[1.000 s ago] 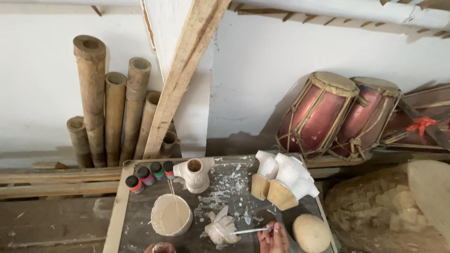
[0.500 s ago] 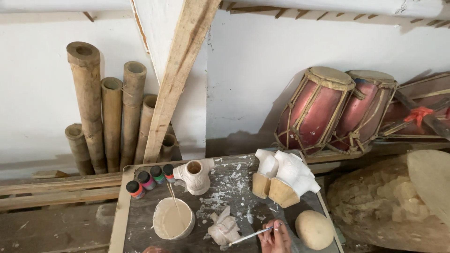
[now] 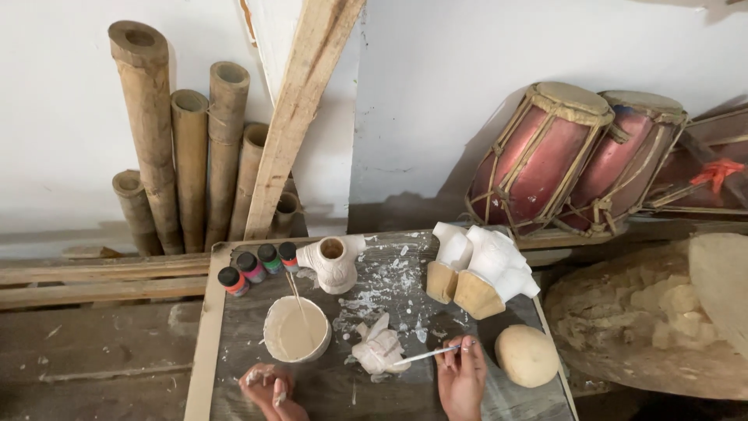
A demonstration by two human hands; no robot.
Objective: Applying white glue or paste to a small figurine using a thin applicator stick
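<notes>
My right hand (image 3: 461,380) pinching a thin brush (image 3: 427,355), its tip touching the crumpled white figure (image 3: 379,348) just left of it, my left hand (image 3: 269,387) curled loosely near the paint bowl (image 3: 296,330), white vase (image 3: 333,263) beyond, on the splattered tabletop (image 3: 234,343).

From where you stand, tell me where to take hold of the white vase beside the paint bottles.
Grip the white vase around its narrow neck, just below the open mouth, coming straight down from above. It stands upright and the neck is its slimmest part. Paint bottles crowd its left and a stick in the bowl leans near, so the top is likely the freest approach.
</notes>
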